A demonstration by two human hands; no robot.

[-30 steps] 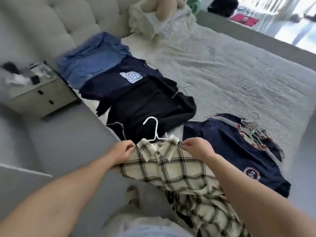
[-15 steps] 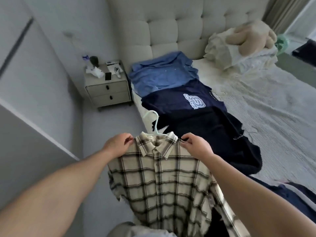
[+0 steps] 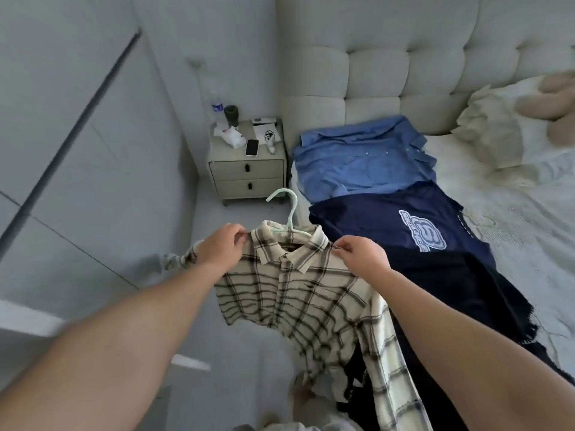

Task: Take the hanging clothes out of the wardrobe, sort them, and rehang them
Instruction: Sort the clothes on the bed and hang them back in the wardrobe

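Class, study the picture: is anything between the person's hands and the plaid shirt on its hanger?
Nothing visible. The left hand and the right hand each already pinch a shoulder of the plaid shirt, which is on its pale green hanger, held up beside the bed.

soft cool daylight, blurred, warped edges

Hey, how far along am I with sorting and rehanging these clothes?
Done: three garments lie sorted on the bed, a light blue shirt, a navy logo tee and a black garment. In hand: the plaid shirt on its pale hanger, your left hand and right hand pinching its shoulders. Left: rehanging everything; no wardrobe rail is in view.
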